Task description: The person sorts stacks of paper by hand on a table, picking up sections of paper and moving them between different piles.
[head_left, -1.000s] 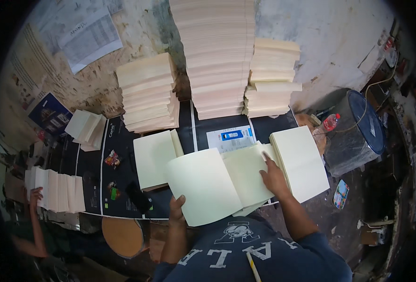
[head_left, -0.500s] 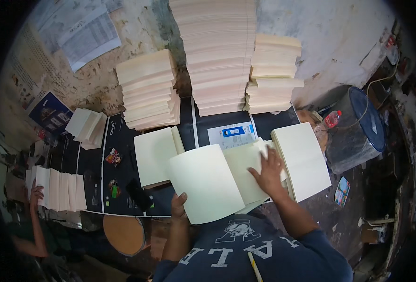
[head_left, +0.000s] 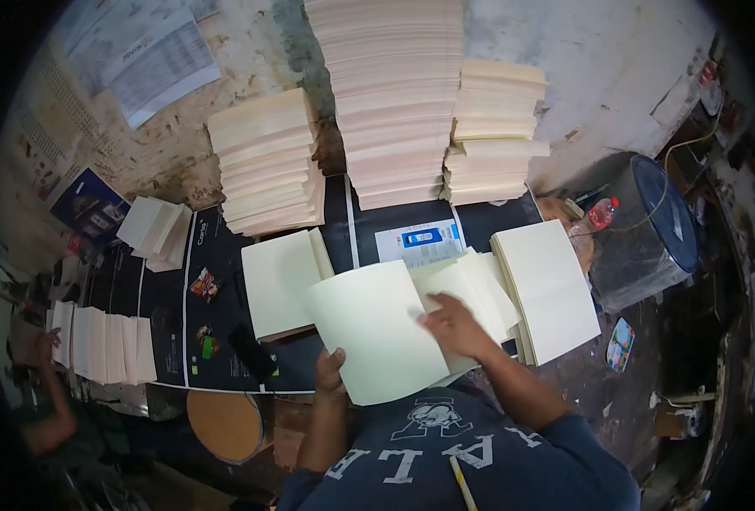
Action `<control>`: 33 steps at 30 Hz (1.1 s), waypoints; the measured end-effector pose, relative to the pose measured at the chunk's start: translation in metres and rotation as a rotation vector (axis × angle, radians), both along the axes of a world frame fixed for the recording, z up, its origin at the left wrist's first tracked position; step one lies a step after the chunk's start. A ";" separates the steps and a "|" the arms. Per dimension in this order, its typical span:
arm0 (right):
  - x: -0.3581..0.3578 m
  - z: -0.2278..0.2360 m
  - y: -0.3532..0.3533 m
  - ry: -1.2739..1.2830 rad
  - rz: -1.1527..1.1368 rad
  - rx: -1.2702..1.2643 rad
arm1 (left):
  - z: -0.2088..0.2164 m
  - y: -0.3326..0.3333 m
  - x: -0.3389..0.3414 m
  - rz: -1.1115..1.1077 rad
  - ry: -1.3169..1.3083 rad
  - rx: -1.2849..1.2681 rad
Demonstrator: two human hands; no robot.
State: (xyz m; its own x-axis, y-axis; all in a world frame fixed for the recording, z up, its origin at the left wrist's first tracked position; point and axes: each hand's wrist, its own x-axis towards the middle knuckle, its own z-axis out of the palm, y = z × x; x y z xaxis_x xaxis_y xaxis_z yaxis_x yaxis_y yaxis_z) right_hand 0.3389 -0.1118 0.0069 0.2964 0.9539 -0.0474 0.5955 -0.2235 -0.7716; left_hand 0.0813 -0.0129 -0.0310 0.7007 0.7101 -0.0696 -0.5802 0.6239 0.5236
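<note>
Cream paper sheets (head_left: pixel 377 332) are held tilted in front of my chest. My left hand (head_left: pixel 330 370) grips them at their lower left corner, thumb on top and fingers hidden beneath. My right hand (head_left: pixel 456 325) is at the sheets' right edge, its fingers smeared by motion, so I cannot tell whether they pinch paper. Under and beyond it lie loose, fanned cream sheets (head_left: pixel 480 294). To their right rests a thick pile of cream sheets (head_left: pixel 556 289). Another cream pile (head_left: pixel 279 285) sits on the left, partly covered by the held sheets.
Tall paper stacks (head_left: pixel 394 102) stand against the wall. A printed blue-and-white sheet (head_left: pixel 420 241) and a black phone-like object (head_left: pixel 252 353) lie on the dark table (head_left: pixel 216 298). A blue-lidded drum (head_left: pixel 650 238) stands right. At far left, another person's hand (head_left: pixel 47 345) touches folded paper bundles (head_left: pixel 113 345).
My right hand has moved left from the fanned sheets to the right edge of the held sheets. The fanned sheets lie differently. My left hand keeps its grip.
</note>
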 end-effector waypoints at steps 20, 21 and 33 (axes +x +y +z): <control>0.046 0.002 -0.019 -0.940 -0.299 0.019 | 0.013 0.005 -0.007 0.049 0.010 0.018; 0.038 -0.001 -0.015 -0.650 -0.258 0.037 | 0.014 0.006 -0.005 0.058 -0.009 0.001; 0.038 0.005 -0.013 -0.443 -0.167 0.051 | 0.010 0.006 -0.006 0.036 0.012 0.012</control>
